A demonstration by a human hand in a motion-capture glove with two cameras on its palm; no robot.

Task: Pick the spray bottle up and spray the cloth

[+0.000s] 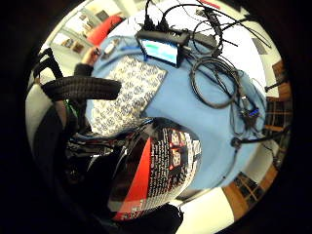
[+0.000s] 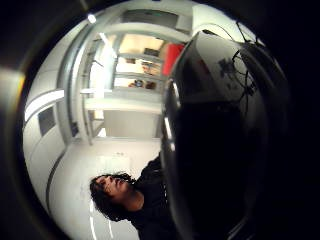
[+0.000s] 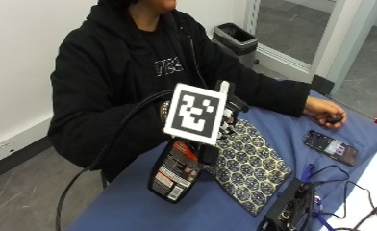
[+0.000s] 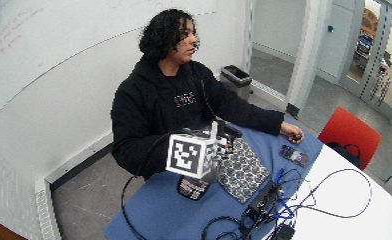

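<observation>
Grip: While lifted off the table, the spray bottle sits inside the gloved right hand's curled fingers.
Aim: the cloth lies just beside and below the nozzle end.

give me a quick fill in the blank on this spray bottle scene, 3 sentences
1. The gloved right hand holds the spray bottle above the ____ tablecloth.
2. The patterned cloth lies flat on the ____.
3. The phone lies near the person's ____ hand.

Missing words: blue; table; bare

White wall, grey floor, red chair, black bin
</observation>
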